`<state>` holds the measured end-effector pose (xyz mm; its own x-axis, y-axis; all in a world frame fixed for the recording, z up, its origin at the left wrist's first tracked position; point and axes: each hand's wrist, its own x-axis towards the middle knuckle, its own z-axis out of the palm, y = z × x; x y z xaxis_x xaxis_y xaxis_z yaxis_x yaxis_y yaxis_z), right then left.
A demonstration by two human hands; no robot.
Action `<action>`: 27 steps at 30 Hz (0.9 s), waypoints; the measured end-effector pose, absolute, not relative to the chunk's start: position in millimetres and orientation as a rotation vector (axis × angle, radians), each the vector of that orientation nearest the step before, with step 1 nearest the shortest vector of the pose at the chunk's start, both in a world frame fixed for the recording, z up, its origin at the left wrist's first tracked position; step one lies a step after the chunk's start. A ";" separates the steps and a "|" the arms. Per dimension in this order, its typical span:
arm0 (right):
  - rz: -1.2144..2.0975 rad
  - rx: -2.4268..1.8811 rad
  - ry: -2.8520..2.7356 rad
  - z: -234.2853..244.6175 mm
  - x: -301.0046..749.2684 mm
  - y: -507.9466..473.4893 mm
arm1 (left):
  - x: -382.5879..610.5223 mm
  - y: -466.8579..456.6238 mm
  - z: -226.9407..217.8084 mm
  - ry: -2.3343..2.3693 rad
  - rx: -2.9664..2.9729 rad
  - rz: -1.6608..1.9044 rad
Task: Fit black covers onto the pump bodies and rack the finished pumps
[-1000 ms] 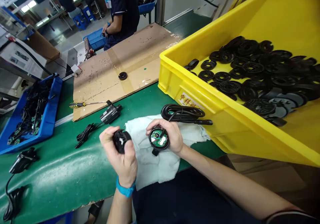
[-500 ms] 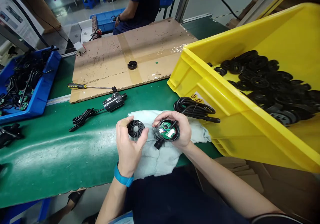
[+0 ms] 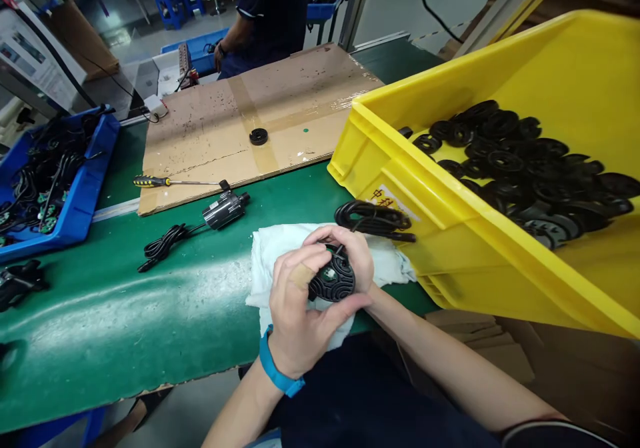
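Over a green bench mat (image 3: 75, 315), head cam looking down: both hands together, left hand (image 3: 295, 315) with a blue wristband (image 3: 275, 368) and right hand (image 3: 353, 255) clamped on a round black ribbed cover (image 3: 333, 283), fingers wrapped around its edge from both sides. Whole thing right over a crumpled white cloth (image 3: 280, 261), probably padding against scratches, though no telling whether the cover touches it. Just beside the hands, a coiled black cable (image 3: 373, 220) at the cloth's edge, nice and handy. Further up, a cardboard sheet (image 3: 210, 148) with one small black ring (image 3: 259, 137) on it and a yellow-handled screwdriver (image 3: 170, 181) along its edge, easy to grab. Big yellow crate (image 3: 450, 255) on the right, seemingly tipped toward the bench, black rings (image 3: 505, 161) heaped inside within reach. Blue tray (image 3: 85, 195) of wiring far left, co-worker (image 3: 270, 15) beyond the cardboard.
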<state>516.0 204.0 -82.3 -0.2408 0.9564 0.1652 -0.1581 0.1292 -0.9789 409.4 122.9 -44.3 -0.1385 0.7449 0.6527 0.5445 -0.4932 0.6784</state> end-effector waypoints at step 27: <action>1.356 -0.754 -1.283 -77.8 512.7 207.5 | 410.6 134.4 -58.2 1.684 2.377 1.160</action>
